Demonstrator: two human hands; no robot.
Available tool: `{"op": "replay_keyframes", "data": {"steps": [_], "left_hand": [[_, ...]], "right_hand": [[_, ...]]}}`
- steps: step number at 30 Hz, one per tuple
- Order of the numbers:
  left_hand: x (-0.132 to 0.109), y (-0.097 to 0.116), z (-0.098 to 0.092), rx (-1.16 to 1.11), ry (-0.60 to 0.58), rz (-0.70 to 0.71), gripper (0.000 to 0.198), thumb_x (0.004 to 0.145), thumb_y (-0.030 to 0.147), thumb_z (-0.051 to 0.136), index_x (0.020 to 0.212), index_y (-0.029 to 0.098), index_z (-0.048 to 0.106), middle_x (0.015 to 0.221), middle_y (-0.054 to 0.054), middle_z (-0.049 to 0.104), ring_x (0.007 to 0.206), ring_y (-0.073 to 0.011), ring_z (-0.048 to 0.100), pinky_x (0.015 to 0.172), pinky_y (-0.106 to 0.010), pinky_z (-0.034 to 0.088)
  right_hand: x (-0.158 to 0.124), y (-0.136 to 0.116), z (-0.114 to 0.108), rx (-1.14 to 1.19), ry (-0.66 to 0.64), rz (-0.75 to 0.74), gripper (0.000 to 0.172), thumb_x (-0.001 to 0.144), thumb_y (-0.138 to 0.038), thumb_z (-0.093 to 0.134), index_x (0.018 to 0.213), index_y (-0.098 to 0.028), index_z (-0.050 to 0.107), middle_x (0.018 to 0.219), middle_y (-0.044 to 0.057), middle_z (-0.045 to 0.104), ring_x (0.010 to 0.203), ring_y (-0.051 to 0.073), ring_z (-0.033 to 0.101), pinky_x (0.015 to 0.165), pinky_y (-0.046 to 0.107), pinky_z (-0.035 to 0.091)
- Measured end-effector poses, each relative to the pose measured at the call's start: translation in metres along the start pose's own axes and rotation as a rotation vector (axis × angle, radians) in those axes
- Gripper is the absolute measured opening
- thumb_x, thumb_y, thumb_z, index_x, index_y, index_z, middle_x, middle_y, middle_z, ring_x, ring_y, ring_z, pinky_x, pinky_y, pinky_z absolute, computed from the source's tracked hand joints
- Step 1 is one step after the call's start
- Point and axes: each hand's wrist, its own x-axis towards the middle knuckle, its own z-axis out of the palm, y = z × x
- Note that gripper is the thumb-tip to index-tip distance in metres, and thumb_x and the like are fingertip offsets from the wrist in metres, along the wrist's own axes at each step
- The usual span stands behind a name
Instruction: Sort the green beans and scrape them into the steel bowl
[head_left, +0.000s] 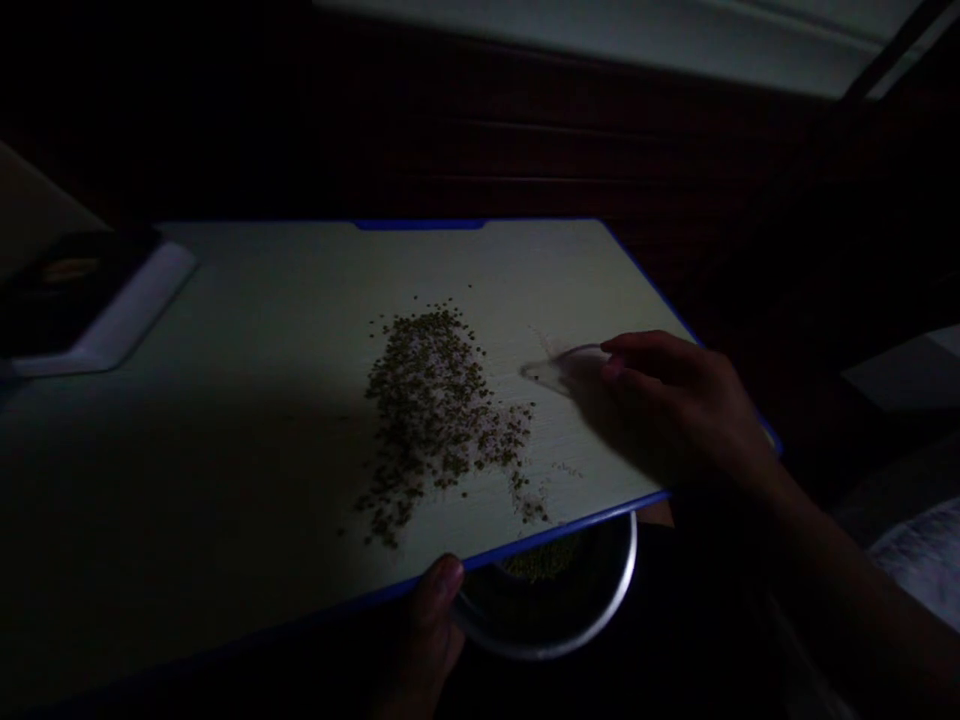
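Observation:
Small green beans or grains (431, 390), mixed with paler bits, lie heaped and scattered on a pale board with blue edging (285, 290). My left hand (435, 625) grips the board's near edge, thumb on top and fingers underneath out of sight. To the right of the heap, my right hand (675, 395) pinches a thin, curved, see-through piece (581, 350) low over the surface; its kind is unclear. Below the near edge, partly hidden by the board, is a round metal bowl (626, 585) with similar green grains inside.
At the board's left stands a white-edged object with a dark top (142, 310). Dark wood-like panelling (487, 150) runs behind, under a pale ledge (600, 45). Patterned cloth (922, 560) shows at the right. The scene is dim.

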Motion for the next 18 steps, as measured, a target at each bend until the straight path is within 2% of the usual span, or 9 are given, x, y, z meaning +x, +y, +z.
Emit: {"op": "replay_keyframes", "data": {"steps": [2, 3, 5, 7, 10, 13, 15, 18], "left_hand": [[0.003, 0.003, 0.008, 0.029, 0.009, -0.027, 0.028, 0.043, 0.039, 0.086, 0.055, 0.024, 0.065, 0.060, -0.005, 0.069, 0.122, -0.0414, 0.060, 0.114, -0.055, 0.038], [0.003, 0.005, 0.011, 0.034, 0.009, -0.029, 0.031, 0.040, 0.039, 0.086, 0.051, 0.023, 0.061, 0.057, -0.006, 0.066, 0.121, -0.0427, 0.060, 0.113, -0.055, 0.040], [0.001, 0.009, 0.016, 0.012, 0.010, -0.004, 0.033, 0.037, 0.034, 0.086, 0.048, 0.023, 0.057, 0.054, -0.005, 0.063, 0.113, -0.0416, 0.064, 0.108, -0.054, 0.045], [-0.003, 0.011, 0.020, -0.009, 0.023, 0.030, 0.028, 0.040, 0.030, 0.085, 0.051, 0.022, 0.061, 0.058, -0.003, 0.065, 0.101, -0.0368, 0.068, 0.103, -0.050, 0.051], [-0.007, 0.009, 0.021, 0.022, 0.007, 0.055, 0.025, 0.046, 0.035, 0.085, 0.054, 0.021, 0.065, 0.065, -0.002, 0.069, 0.081, -0.0271, 0.070, 0.085, -0.039, 0.058], [-0.002, 0.005, 0.016, 0.026, -0.031, 0.042, 0.032, 0.044, 0.038, 0.089, 0.047, 0.021, 0.062, 0.058, 0.001, 0.065, 0.058, -0.0170, 0.062, 0.074, -0.033, 0.060], [0.005, 0.003, 0.011, 0.023, -0.075, 0.022, 0.034, 0.040, 0.041, 0.091, 0.048, 0.021, 0.064, 0.057, 0.001, 0.065, 0.057, -0.0172, 0.062, 0.077, -0.036, 0.061], [0.012, 0.001, 0.006, 0.025, -0.123, 0.051, 0.035, 0.043, 0.045, 0.090, 0.053, 0.021, 0.067, 0.064, -0.003, 0.069, 0.074, -0.0251, 0.070, 0.090, -0.041, 0.059]], "right_hand": [[0.018, -0.005, 0.001, -0.139, -0.012, -0.116, 0.022, 0.084, -0.030, 0.073, 0.102, -0.017, 0.076, 0.104, 0.007, 0.075, 0.091, 0.021, 0.070, 0.078, 0.031, 0.054], [0.026, -0.007, 0.003, -0.194, -0.058, -0.175, 0.022, 0.086, -0.029, 0.070, 0.104, -0.017, 0.076, 0.104, 0.007, 0.076, 0.091, 0.021, 0.071, 0.079, 0.032, 0.053], [0.040, -0.010, 0.007, -0.276, -0.191, -0.258, 0.023, 0.090, -0.027, 0.064, 0.106, -0.016, 0.076, 0.101, 0.007, 0.077, 0.088, 0.021, 0.071, 0.078, 0.032, 0.052], [0.045, -0.012, 0.010, -0.335, -0.264, -0.328, 0.024, 0.091, -0.023, 0.061, 0.109, -0.015, 0.076, 0.102, 0.007, 0.077, 0.087, 0.020, 0.071, 0.077, 0.031, 0.051], [0.037, -0.012, 0.006, -0.384, -0.324, -0.393, 0.024, 0.091, -0.019, 0.060, 0.110, -0.016, 0.075, 0.105, 0.007, 0.076, 0.089, 0.020, 0.071, 0.075, 0.030, 0.051], [0.020, -0.011, -0.003, -0.393, -0.374, -0.393, 0.022, 0.094, -0.021, 0.059, 0.110, -0.018, 0.074, 0.106, 0.005, 0.076, 0.091, 0.018, 0.070, 0.073, 0.028, 0.050], [0.009, -0.012, -0.008, -0.388, -0.406, -0.398, 0.020, 0.095, -0.021, 0.059, 0.108, -0.020, 0.074, 0.104, 0.004, 0.075, 0.091, 0.017, 0.070, 0.074, 0.028, 0.050], [-0.005, -0.015, -0.012, -0.351, -0.414, -0.384, 0.015, 0.095, -0.022, 0.060, 0.103, -0.021, 0.073, 0.101, 0.002, 0.074, 0.091, 0.016, 0.069, 0.075, 0.028, 0.051]]}}
